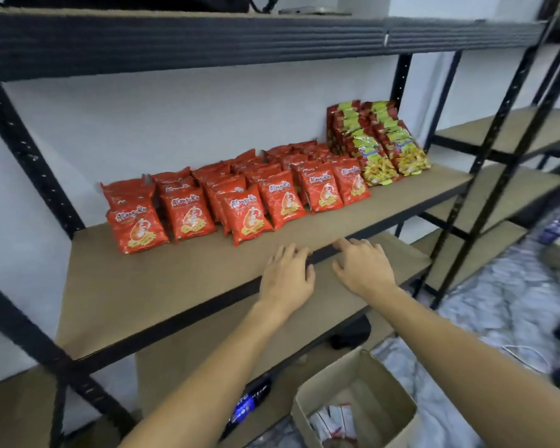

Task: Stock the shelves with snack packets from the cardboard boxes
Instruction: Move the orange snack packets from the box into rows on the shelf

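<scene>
Rows of red snack packets (236, 198) stand along the back of the middle shelf (162, 279). A stack of red, green and yellow packets (379, 140) sits at their right end. My left hand (288, 276) and my right hand (364, 265) hover side by side at the shelf's front edge, palms down, fingers loosely bent, holding nothing. On the floor at the lower right stands an open cardboard box (356, 399) with white-and-red packets at its bottom.
Black metal uprights (29, 156) frame the shelving, with a top shelf (207, 40) overhead and a lower shelf (304, 321) under my hands. A second shelf unit (511, 130) stands to the right. A dark packet (249, 402) lies low near the box. The floor is patterned.
</scene>
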